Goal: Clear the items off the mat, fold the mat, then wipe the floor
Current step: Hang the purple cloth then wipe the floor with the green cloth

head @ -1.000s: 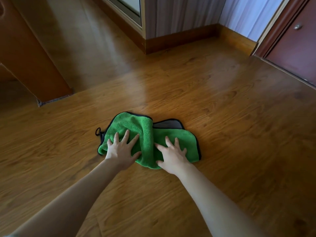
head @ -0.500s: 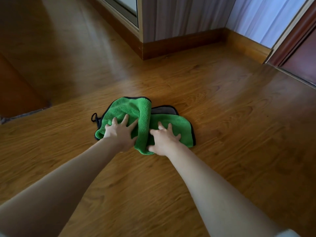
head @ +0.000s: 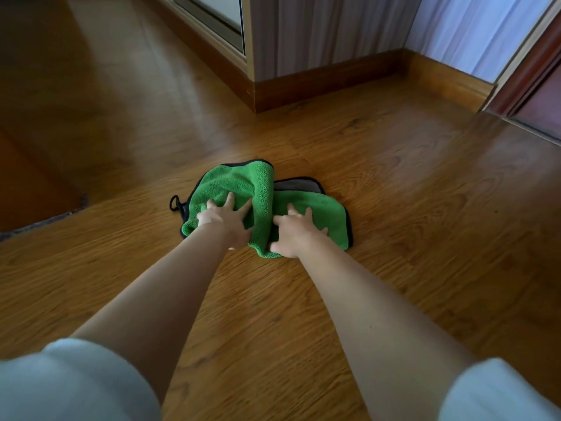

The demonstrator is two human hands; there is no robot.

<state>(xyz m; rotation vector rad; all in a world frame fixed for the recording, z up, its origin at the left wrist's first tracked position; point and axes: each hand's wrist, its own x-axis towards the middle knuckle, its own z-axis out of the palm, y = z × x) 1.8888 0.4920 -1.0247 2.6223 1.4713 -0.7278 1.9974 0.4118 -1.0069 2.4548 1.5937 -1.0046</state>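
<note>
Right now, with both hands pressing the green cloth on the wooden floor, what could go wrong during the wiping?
1. The green cloth is bunched into a ridge between the left hand and the right hand, so it may roll up and wipe unevenly.
2. The arms are stretched far forward on the glossy floor; if the cloth slides suddenly, the person may lose balance.
3. The black loop trails at the cloth's left edge and could snag.

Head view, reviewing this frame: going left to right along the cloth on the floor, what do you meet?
Black hanging loop → left hand pressing flat on the green cloth → bunched ridge of the cloth → right hand pressing flat → black-trimmed right edge → bare wooden floor.
</note>
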